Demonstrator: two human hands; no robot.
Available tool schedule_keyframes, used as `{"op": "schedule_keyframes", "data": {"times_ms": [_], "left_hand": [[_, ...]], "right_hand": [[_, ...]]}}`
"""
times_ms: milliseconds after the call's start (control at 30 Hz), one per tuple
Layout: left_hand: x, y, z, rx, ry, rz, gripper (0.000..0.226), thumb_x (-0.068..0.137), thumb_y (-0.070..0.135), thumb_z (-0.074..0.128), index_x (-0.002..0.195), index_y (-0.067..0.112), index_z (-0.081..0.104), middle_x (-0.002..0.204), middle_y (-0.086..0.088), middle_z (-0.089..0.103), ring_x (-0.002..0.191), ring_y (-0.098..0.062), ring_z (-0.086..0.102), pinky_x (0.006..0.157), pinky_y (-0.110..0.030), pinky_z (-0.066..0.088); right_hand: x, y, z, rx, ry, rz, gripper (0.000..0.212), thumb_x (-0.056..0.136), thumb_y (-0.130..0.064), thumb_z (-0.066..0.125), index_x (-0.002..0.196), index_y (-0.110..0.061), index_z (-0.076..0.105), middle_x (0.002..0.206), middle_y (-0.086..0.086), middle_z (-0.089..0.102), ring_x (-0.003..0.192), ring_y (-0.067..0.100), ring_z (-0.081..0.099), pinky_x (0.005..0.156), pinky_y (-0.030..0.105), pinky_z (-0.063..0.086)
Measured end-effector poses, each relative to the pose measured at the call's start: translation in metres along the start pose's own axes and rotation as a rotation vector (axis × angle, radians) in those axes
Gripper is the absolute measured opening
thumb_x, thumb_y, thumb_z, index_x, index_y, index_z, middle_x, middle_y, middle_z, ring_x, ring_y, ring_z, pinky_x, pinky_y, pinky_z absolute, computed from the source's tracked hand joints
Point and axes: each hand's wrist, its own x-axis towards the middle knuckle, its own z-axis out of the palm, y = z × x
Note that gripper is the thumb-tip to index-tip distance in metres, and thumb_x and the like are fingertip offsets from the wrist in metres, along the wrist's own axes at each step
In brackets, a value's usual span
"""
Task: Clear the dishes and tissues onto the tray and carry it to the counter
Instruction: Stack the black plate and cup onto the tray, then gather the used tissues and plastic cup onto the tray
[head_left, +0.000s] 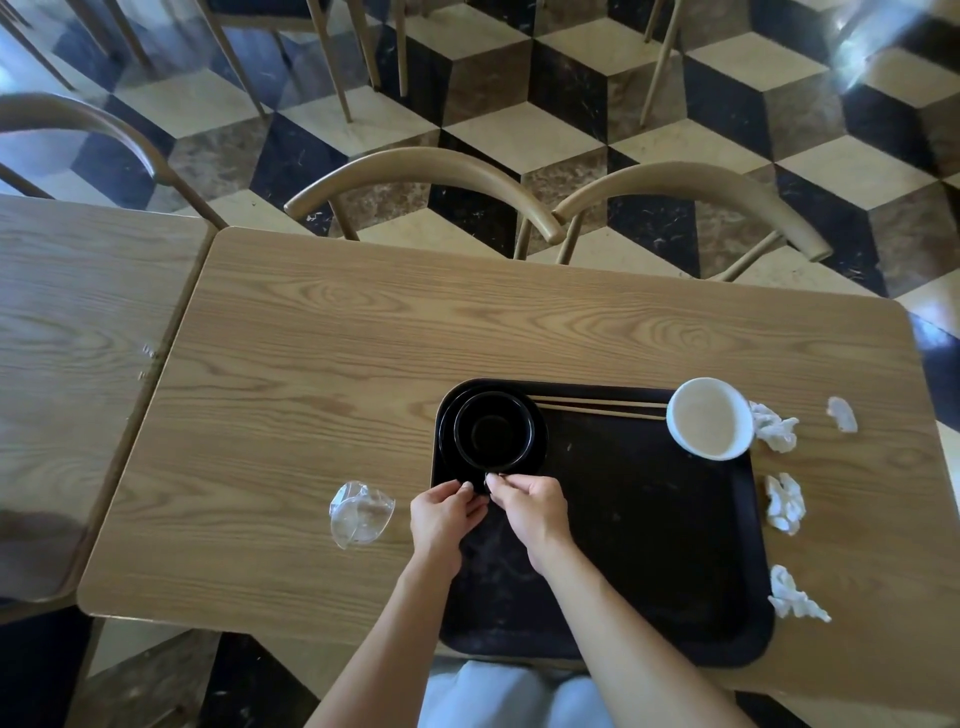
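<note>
A black tray (649, 545) lies on the wooden table (363, 332) in front of me. In its far left corner a black bowl (493, 428) sits on a black plate (537, 452). Chopsticks (597, 407) lie along the tray's far edge, and a white bowl (709, 418) stands in the far right corner. Several crumpled tissues (784, 503) lie on the table right of the tray. My right hand (527, 506) pinches the plate's near rim. My left hand (447, 512) is curled beside it at the same rim; its grip is hidden.
A crumpled clear plastic wrapper (361, 512) lies on the table left of the tray. Two curved-back chairs (421, 169) are tucked in at the far side. A second table (78, 312) adjoins on the left. The tray's near edge overhangs the table edge slightly.
</note>
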Motion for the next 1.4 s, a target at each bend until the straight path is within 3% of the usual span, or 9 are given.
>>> {"op": "schedule_keyframes", "data": {"times_ms": [267, 467, 600, 733, 933, 1133, 1267, 1333, 1400], "left_hand": [[-0.009, 0.007, -0.014, 0.302, -0.052, 0.07, 0.018, 0.092, 0.015, 0.067, 0.106, 0.004, 0.072, 0.086, -0.01, 0.078, 0.082, -0.021, 0.077, 0.081, -0.039, 0.062], [-0.033, 0.039, -0.054, 0.858, -0.075, 0.651, 0.012, 0.087, 0.021, 0.071, 0.098, 0.023, 0.077, 0.08, 0.012, 0.076, 0.077, 0.001, 0.07, 0.078, -0.024, 0.057], [-0.027, 0.066, -0.1, 1.325, -0.012, 0.983, 0.039, 0.082, 0.021, 0.076, 0.121, 0.021, 0.07, 0.118, 0.004, 0.071, 0.111, -0.02, 0.063, 0.094, -0.038, 0.048], [-0.006, 0.067, -0.134, 1.731, -0.115, 0.776, 0.075, 0.08, 0.03, 0.077, 0.148, 0.029, 0.044, 0.155, -0.005, 0.038, 0.145, -0.031, 0.031, 0.111, -0.049, 0.036], [0.011, 0.05, -0.151, 1.579, -0.134, 0.904, 0.045, 0.071, 0.015, 0.087, 0.113, 0.021, 0.072, 0.117, -0.005, 0.064, 0.099, -0.033, 0.061, 0.072, -0.041, 0.058], [-0.009, 0.039, -0.135, 1.455, -0.019, 0.883, 0.032, 0.075, 0.002, 0.081, 0.103, 0.016, 0.076, 0.101, -0.007, 0.07, 0.083, -0.034, 0.067, 0.068, -0.035, 0.049], [-0.035, 0.028, -0.112, 1.371, -0.022, 0.908, 0.033, 0.077, 0.001, 0.079, 0.106, 0.018, 0.076, 0.106, -0.005, 0.072, 0.082, -0.032, 0.07, 0.072, -0.037, 0.054], [-0.052, 0.016, -0.089, 1.348, -0.053, 0.961, 0.034, 0.076, 0.0, 0.08, 0.105, 0.017, 0.077, 0.104, -0.004, 0.072, 0.078, -0.029, 0.069, 0.07, -0.034, 0.052], [-0.067, -0.002, -0.059, 1.349, -0.102, 0.982, 0.033, 0.077, 0.003, 0.08, 0.105, 0.02, 0.076, 0.101, 0.002, 0.071, 0.074, -0.023, 0.065, 0.066, -0.03, 0.05]], "right_hand": [[-0.001, 0.001, -0.001, -0.045, 0.043, -0.009, 0.019, 0.083, -0.039, 0.073, 0.071, -0.025, 0.078, 0.077, -0.007, 0.077, 0.087, 0.012, 0.073, 0.085, 0.034, 0.059], [-0.004, -0.002, -0.013, -0.193, 0.1, -0.11, 0.02, 0.078, -0.043, 0.078, 0.076, -0.022, 0.079, 0.072, -0.014, 0.075, 0.079, 0.0, 0.069, 0.078, 0.024, 0.055], [-0.006, -0.003, -0.026, -0.266, 0.135, -0.148, 0.021, 0.077, -0.044, 0.078, 0.076, -0.023, 0.077, 0.071, -0.013, 0.074, 0.072, -0.005, 0.066, 0.069, 0.016, 0.048], [-0.012, 0.005, -0.045, -0.334, 0.137, -0.212, 0.018, 0.079, -0.045, 0.076, 0.078, -0.026, 0.077, 0.072, -0.013, 0.074, 0.074, -0.008, 0.066, 0.067, 0.014, 0.05], [-0.027, 0.032, -0.112, -0.447, 0.317, -0.305, 0.005, 0.084, -0.029, 0.074, 0.086, -0.025, 0.075, 0.078, -0.013, 0.073, 0.076, -0.001, 0.067, 0.068, 0.012, 0.05], [-0.024, 0.086, -0.226, -0.703, 0.552, -0.27, 0.035, 0.08, -0.005, 0.072, 0.114, -0.008, 0.069, 0.119, 0.012, 0.066, 0.11, 0.033, 0.062, 0.095, 0.044, 0.049], [-0.022, 0.11, -0.283, -1.018, 0.429, -0.072, 0.073, 0.072, -0.002, 0.069, 0.141, -0.015, 0.051, 0.151, 0.021, 0.034, 0.134, 0.044, 0.034, 0.11, 0.046, 0.031], [-0.024, 0.118, -0.298, -1.027, 0.302, 0.041, 0.075, 0.079, -0.002, 0.068, 0.148, -0.018, 0.042, 0.156, 0.021, 0.024, 0.142, 0.042, 0.022, 0.112, 0.042, 0.029], [-0.025, 0.131, -0.308, -0.983, 0.234, 0.01, 0.063, 0.085, -0.002, 0.066, 0.144, -0.011, 0.046, 0.148, 0.021, 0.037, 0.138, 0.039, 0.032, 0.108, 0.04, 0.032]]}}
